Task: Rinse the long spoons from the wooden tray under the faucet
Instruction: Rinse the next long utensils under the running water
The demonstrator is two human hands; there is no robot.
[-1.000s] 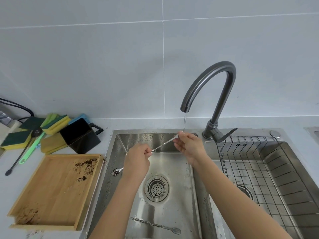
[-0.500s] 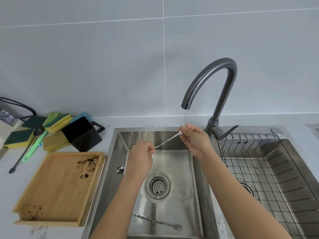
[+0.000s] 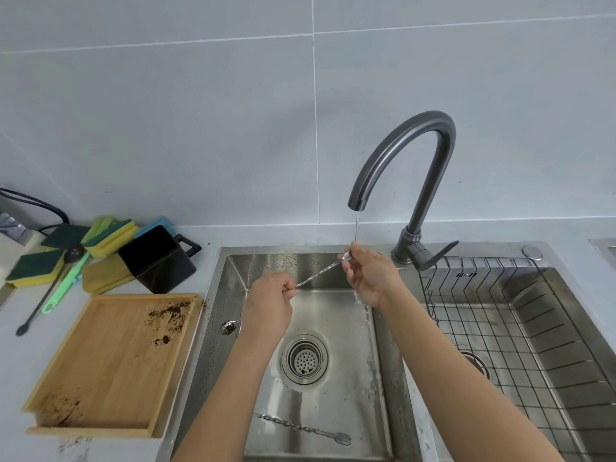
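Now the left hand [image 3: 268, 306] and right hand [image 3: 370, 278] pinch a thin, twisted silver spoon [image 3: 318, 272] slanting under the faucet [image 3: 405, 155], its upper end wet.

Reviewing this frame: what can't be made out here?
- Head view: middle of the held spoon sits inside the left hand.
- Its upper end is covered by the right hand fingers.
- Item lying in the sink: too small to identify.
- Both forearms cut off by the bottom edge.

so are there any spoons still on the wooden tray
No, the wooden tray holds only dark crumbs, with no spoon on it.
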